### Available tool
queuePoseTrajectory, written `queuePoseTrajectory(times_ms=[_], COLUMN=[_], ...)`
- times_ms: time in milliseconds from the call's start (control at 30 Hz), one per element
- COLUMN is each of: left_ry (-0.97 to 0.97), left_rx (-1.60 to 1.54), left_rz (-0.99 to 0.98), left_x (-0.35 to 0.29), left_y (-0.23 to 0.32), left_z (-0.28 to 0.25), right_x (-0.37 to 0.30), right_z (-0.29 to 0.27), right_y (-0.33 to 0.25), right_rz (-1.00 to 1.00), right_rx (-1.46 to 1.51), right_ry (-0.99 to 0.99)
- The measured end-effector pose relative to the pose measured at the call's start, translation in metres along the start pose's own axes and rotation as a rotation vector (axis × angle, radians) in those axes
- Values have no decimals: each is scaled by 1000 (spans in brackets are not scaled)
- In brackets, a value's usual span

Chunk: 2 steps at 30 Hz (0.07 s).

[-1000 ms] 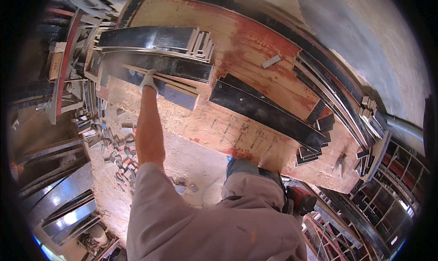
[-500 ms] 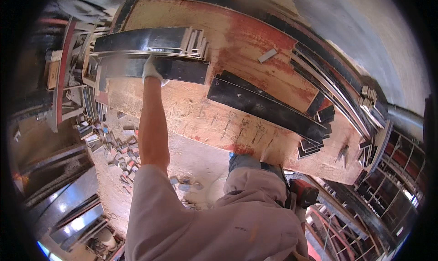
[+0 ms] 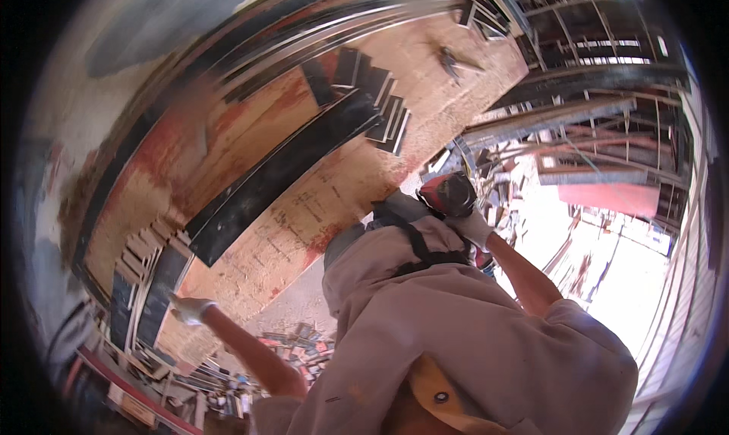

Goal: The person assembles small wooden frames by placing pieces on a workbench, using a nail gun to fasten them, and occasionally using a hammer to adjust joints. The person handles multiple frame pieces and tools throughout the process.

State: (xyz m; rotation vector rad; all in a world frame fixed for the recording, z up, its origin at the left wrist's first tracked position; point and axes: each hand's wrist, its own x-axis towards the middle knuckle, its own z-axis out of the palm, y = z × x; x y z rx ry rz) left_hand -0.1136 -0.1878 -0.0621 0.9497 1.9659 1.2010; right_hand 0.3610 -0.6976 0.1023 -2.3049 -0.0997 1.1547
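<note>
At the lower left, my left hand (image 3: 192, 311), in a white glove, is beside the edge of a dark board (image 3: 164, 287). Its fingers point toward the board, apart and slightly blurred; I see nothing held in them. By my right hip, my gloved right hand (image 3: 474, 228) is closed on a red and black power tool (image 3: 446, 194); the tool's body partly hides the fingers. Further along the wooden worktable (image 3: 304, 216) lies a long black board stack (image 3: 281, 178). Light-edged strips (image 3: 144, 253) rest on the dark boards near my left hand.
Pliers (image 3: 449, 64) lie toward the table's right end. Short black boards (image 3: 372, 93) are stacked beyond the long stack, and long strips (image 3: 304, 44) run along the far edge. Offcuts (image 3: 300, 348) litter the floor below. A metal rack (image 3: 600, 25) stands at the right.
My view has swung to the right, so the table appears turned. My left hand has come off the dark boards to their edge. My right hand and the whole power tool now show.
</note>
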Motion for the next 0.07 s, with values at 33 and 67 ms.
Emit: queuePoseTrajectory(times_ms=[33, 67], left_ry=[43, 28], left_rx=[227, 229], left_rz=[274, 298], left_x=[-49, -47], left_y=[31, 42], left_z=[16, 21], right_x=[-2, -3], right_z=[1, 9], right_y=[9, 22], right_rz=[-7, -57], right_rx=[79, 71], right_ry=[42, 66])
